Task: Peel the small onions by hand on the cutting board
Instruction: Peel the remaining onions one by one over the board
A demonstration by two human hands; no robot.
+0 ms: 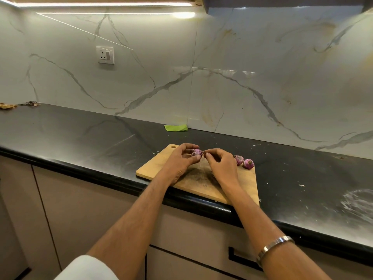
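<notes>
while both of your hands hang just above the wooden cutting board [161, 168], your left hand [182, 159] has its fingers curled round a small purple onion [197, 152], gripping it from the left side with the thumb over the top. your right hand [219, 163] sits close against it, thumb and forefinger pinched together at the onion's right end, on what looks like a bit of skin or the tip; it is too small to tell which. the other fingers of that hand are curled loosely inward.

two more small onions lie on the board's far right corner, just past your right hand: one [239, 159] partly hidden behind your knuckles, the other [248, 164] beside it and nearly touching it, its stem end pointing up. both look purple with skin on.

the board rests on a black countertop [80, 142], its near corner reaching the counter's front edge. a scrap of green tape [176, 128] lies where the counter meets the marbled wall. a wall socket [105, 55] sits higher on the left. a metal bangle [274, 246] circles your right forearm.
</notes>
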